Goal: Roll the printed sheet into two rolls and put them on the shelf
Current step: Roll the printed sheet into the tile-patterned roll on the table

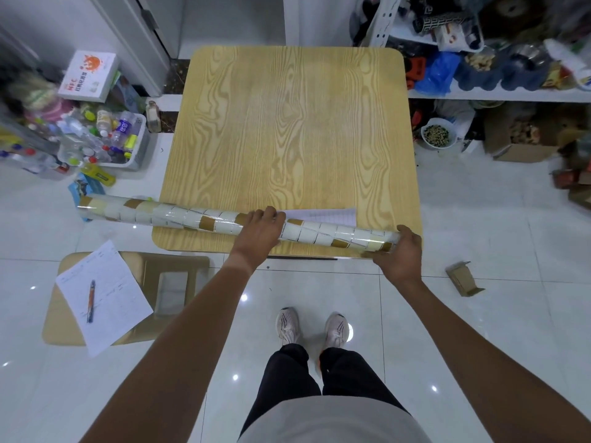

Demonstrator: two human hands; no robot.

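A long roll of printed sheet (179,215), patterned with white, cream and brown squares, lies along the near edge of the wooden table (294,129). Its left end sticks out past the table's left side. My left hand (259,231) is clamped over the roll's middle. My right hand (399,254) grips the roll's right end at the table's near right corner. A loose flap of the sheet's white gridded backing (323,215) lies flat on the table just beyond the roll. A white shelf (499,94) stands at the right, crowded with bags and jars.
A low stool (140,270) with a paper and pen (91,300) sits at the left near the floor. A bin of bottles (121,139) stands left of the table. A small open cardboard box (463,278) lies on the tiled floor at the right. My feet (311,326) are below the table's edge.
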